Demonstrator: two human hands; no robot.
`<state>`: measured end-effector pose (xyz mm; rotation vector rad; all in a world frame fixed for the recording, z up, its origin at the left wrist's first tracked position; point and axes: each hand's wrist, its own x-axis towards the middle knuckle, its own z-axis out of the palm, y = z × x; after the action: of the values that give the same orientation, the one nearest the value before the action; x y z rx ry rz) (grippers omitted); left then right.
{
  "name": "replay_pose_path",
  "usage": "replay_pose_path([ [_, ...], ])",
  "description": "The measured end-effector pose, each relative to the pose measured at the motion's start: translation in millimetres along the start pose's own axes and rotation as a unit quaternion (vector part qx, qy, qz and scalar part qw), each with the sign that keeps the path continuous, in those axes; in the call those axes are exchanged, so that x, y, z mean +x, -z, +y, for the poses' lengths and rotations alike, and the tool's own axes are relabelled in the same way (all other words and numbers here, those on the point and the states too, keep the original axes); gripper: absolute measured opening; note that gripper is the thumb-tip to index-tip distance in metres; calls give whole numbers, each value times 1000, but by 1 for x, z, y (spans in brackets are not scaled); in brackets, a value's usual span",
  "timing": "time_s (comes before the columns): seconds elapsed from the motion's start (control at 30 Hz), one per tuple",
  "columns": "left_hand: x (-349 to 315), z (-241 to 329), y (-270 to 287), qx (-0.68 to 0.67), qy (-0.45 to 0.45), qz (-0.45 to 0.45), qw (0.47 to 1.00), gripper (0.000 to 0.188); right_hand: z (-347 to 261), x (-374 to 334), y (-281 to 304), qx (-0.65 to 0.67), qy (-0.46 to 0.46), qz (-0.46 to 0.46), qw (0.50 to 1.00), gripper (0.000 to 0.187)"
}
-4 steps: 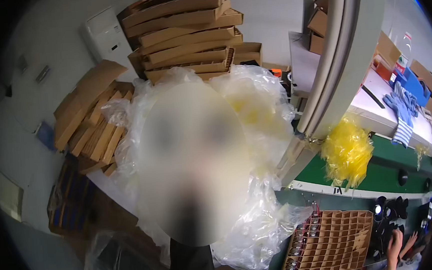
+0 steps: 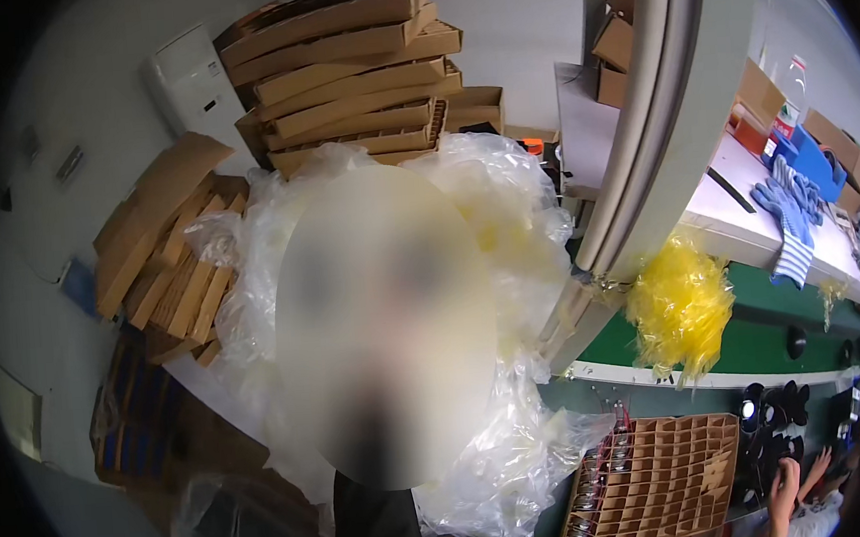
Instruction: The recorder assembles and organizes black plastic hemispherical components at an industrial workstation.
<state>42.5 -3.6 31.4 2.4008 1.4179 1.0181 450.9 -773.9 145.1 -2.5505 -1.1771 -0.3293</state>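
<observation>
At the lower right edge my left hand (image 2: 785,495) rises beside a brown cardboard divider tray (image 2: 664,482) with many cells. Whether this hand holds anything is too small to tell. My right hand (image 2: 825,466) is just to its right with fingers apart, holding nothing that I can see. Both hands are close below a cluster of black round parts (image 2: 774,409). Small glass items (image 2: 593,492) fill the tray's left cells. A person in a dark top (image 2: 379,531) stands close in front of me at the middle.
A green conveyor belt (image 2: 754,341) runs right, with a yellow plastic bundle (image 2: 682,306) hanging above it. Clear plastic bags (image 2: 512,223) pile behind the person. Flat cardboard stacks (image 2: 357,74) stand at the back. Striped gloves (image 2: 791,218) lie on a white shelf (image 2: 715,214).
</observation>
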Motion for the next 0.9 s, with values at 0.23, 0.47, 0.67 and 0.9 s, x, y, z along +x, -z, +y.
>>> replay_pose_path([
  [0.23,14,-49,-35,-223,29,67,972,109,-33,6,10,16,9,-2,1000,22],
  [0.47,10,-55,-36,-308,68,-18,949,92,-83,34,14,28,52,-21,998,20],
  [0.67,-17,17,55,-445,150,63,880,72,-146,71,3,11,190,-71,979,21],
  [0.9,-94,0,120,-464,187,120,858,72,-273,129,-25,55,473,-163,864,29],
])
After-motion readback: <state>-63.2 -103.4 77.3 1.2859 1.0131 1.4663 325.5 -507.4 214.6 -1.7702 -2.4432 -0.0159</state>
